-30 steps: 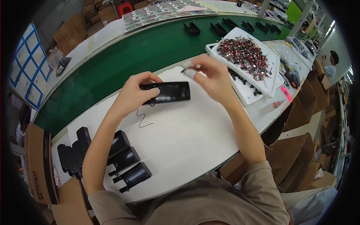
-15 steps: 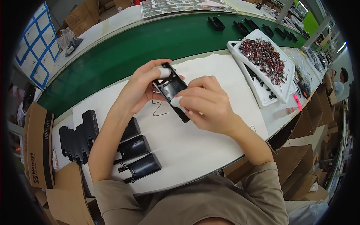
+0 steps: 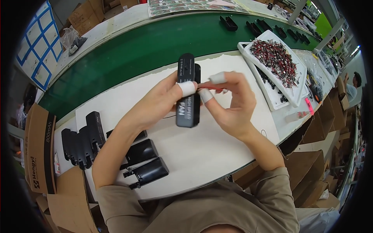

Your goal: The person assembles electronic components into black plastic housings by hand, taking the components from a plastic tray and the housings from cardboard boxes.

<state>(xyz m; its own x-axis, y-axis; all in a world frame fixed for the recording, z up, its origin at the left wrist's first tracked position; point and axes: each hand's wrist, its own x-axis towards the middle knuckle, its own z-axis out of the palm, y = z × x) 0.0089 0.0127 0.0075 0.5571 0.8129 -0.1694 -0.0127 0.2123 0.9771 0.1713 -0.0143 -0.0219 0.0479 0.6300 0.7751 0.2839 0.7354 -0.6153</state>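
Black casing [image 3: 187, 105], mid-frame, red wires [image 3: 205, 85] outside!
Left grip [image 3: 155, 104] clasps it, right grip [image 3: 236, 108] pinches wires; loose shells [image 3: 151, 173] lie lower left.

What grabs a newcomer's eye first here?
Probably the heap of red and black wired parts in the white tray, on the right. Then, at centre, the black casing in the left hand, with red wires between the right hand's thumb and finger. Behind, the green belt sweeps across.
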